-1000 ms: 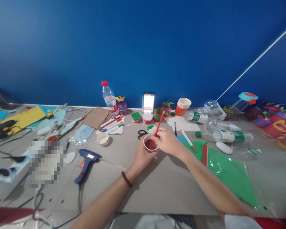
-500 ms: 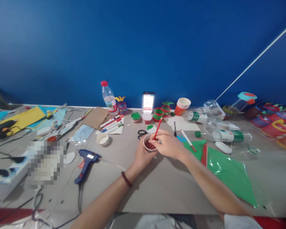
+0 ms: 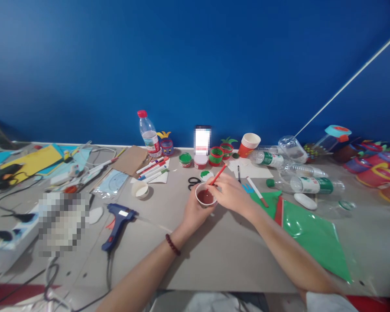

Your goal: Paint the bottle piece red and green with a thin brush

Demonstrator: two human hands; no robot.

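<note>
My left hand (image 3: 196, 211) is wrapped round a paper cup (image 3: 202, 203) with a white rim and reddish-brown liquid (image 3: 205, 197) inside. Pinched in my right hand (image 3: 230, 193) is a slim red paintbrush (image 3: 219, 173), slanting down into the cup; its bristle end is hidden. Black-handled scissors (image 3: 193, 182) lie just behind the cup. Beyond them is a white lid (image 3: 206, 175) smeared with green paint. A green paint jar (image 3: 185, 160), a white-and-red jar (image 3: 200, 162) and a green-and-red painted cup (image 3: 216, 156) stand farther back.
At left lie a blue glue gun (image 3: 118, 225), a small white cup (image 3: 139, 190) and a power strip (image 3: 19, 236). Markers (image 3: 152, 168) and a red-capped bottle (image 3: 148, 134) are behind. On the right are stacked paper cups (image 3: 248, 145), plastic bottles (image 3: 315, 185) and green sheets (image 3: 312, 234).
The paintbrush has tilted further right within the cup, and my right hand has shifted slightly right, showing more of the liquid. My left hand still holds the cup in place.
</note>
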